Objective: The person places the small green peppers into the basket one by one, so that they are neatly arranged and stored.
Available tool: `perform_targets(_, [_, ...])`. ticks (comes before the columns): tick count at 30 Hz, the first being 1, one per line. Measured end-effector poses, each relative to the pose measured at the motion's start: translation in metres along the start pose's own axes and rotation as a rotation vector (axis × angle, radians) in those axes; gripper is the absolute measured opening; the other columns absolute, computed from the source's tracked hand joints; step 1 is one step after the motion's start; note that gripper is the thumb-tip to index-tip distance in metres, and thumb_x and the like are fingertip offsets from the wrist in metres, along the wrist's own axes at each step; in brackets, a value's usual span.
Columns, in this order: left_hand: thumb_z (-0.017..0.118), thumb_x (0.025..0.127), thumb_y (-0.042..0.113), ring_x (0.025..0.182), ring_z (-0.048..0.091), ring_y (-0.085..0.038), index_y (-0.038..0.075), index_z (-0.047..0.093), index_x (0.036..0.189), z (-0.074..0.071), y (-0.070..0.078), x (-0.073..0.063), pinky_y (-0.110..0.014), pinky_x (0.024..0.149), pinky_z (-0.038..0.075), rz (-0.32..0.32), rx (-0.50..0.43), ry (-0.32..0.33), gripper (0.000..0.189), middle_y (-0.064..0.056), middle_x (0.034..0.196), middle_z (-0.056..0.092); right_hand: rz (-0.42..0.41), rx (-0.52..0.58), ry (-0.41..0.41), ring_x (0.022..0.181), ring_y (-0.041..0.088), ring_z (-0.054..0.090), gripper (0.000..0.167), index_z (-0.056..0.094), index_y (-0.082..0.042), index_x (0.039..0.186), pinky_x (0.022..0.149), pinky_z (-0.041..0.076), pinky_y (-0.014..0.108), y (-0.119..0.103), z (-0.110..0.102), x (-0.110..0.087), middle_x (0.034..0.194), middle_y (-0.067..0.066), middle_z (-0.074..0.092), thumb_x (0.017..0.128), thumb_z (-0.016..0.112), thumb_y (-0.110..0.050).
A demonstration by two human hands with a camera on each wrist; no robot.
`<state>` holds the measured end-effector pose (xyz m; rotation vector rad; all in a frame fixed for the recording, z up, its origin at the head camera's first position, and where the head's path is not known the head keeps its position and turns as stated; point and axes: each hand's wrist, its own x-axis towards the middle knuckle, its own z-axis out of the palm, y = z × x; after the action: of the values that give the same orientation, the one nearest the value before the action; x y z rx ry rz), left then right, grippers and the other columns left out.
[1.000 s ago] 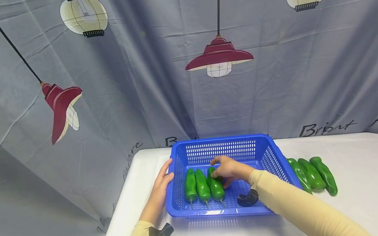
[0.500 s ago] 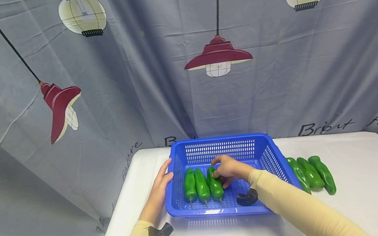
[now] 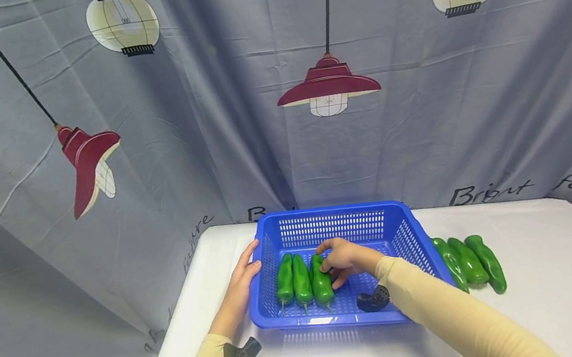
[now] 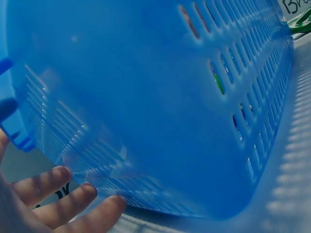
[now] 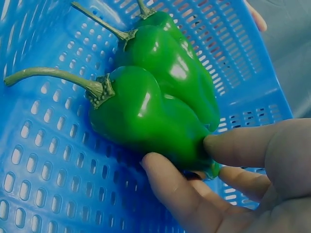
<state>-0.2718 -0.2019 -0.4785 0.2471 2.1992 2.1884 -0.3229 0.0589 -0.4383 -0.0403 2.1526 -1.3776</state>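
Note:
Inside the blue plastic basket [image 3: 391, 315], three green peppers lie side by side with stems toward the near wall. My right hand [image 3: 344, 257] is at the rightmost one [image 3: 322, 282]. In the right wrist view, the fingers of that hand [image 5: 233, 179] pinch this pepper [image 5: 141, 111] near its narrow tip. The middle pepper [image 5: 170, 63] lies beside it, touching or almost touching. My left hand [image 3: 240, 290] rests at the basket's left rim. The left wrist view shows its spread, fairly straight fingers [image 4: 73, 204] by the basket's outer wall [image 4: 146, 121].
Several more green peppers [image 3: 471, 262] lie on the white table [image 3: 561, 287], right of the basket. A grey curtain [image 3: 238, 148] printed with lamps and lettering hangs behind the table. Dark wrist devices [image 3: 242, 351] sit on both sleeves.
My right hand has shifted slightly left with the rightmost pepper. The peppers in the basket have moved a little left. The left hand stays at the rim.

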Motion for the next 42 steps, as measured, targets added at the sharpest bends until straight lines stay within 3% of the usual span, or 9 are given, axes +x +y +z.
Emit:
perform_targets(7, [0.040, 0.105, 0.017, 0.139, 0.048, -0.039, 0.016, 0.030, 0.161, 0.004, 0.000, 0.002, -0.032, 0.107, 0.045, -0.001, -0.004, -0.006, 0.057, -0.022, 0.163, 0.034, -0.004, -0.045, 0.022, 0.075, 0.028, 0.067, 0.054, 0.048, 0.003, 0.141, 0.057, 0.062, 0.036, 0.001, -0.007, -0.007, 0.096, 0.019, 0.066, 0.088, 0.060, 0.008])
perform_targets(19, [0.040, 0.105, 0.017, 0.139, 0.047, -0.039, 0.014, 0.029, 0.161, 0.010, 0.004, 0.005, -0.029, 0.106, 0.044, 0.008, 0.007, -0.011, 0.057, -0.023, 0.164, 0.033, -0.022, -0.018, 0.028, 0.074, 0.025, 0.065, 0.054, 0.047, 0.003, 0.142, 0.058, 0.062, 0.036, 0.003, -0.016, -0.011, 0.097, 0.018, 0.065, 0.089, 0.058, 0.008])
perform_targets(24, [0.039, 0.106, 0.016, 0.143, 0.042, -0.042, 0.013, 0.029, 0.161, 0.011, 0.004, 0.005, -0.039, 0.114, 0.040, 0.010, 0.008, -0.019, 0.056, -0.021, 0.166, 0.029, -0.041, -0.025, 0.038, 0.077, 0.026, 0.066, 0.057, 0.045, 0.002, 0.145, 0.060, 0.063, 0.037, 0.004, -0.027, -0.016, 0.105, 0.020, 0.064, 0.091, 0.060, 0.004])
perform_targets(29, [0.040, 0.106, 0.017, 0.148, 0.036, -0.041, 0.012, 0.028, 0.161, 0.010, 0.004, 0.003, -0.048, 0.120, 0.034, 0.010, 0.017, -0.010, 0.057, -0.019, 0.168, 0.025, -0.064, -0.023, 0.031, 0.087, 0.031, 0.071, 0.057, 0.041, 0.004, 0.147, 0.066, 0.064, 0.040, 0.007, -0.045, -0.025, 0.120, 0.029, 0.062, 0.094, 0.061, -0.001])
perform_targets(35, [0.038, 0.106, 0.018, 0.143, 0.042, -0.039, 0.013, 0.027, 0.162, 0.006, 0.003, -0.001, -0.033, 0.110, 0.043, -0.005, 0.018, -0.001, 0.057, -0.019, 0.168, 0.026, -0.074, -0.006, 0.033, 0.089, 0.030, 0.073, 0.057, 0.037, 0.005, 0.149, 0.067, 0.064, 0.040, 0.008, -0.074, -0.041, 0.132, 0.034, 0.056, 0.096, 0.057, -0.002])
perform_targets(42, [0.038, 0.106, 0.018, 0.137, 0.047, -0.035, 0.014, 0.025, 0.162, 0.002, -0.001, -0.002, -0.024, 0.100, 0.050, -0.009, -0.037, -0.017, 0.058, -0.020, 0.167, 0.026, -0.133, -0.005, 0.033, 0.084, 0.020, 0.074, 0.063, 0.026, 0.007, 0.154, 0.070, 0.065, 0.040, -0.001, -0.126, -0.070, 0.130, 0.030, 0.055, 0.100, 0.054, -0.004])
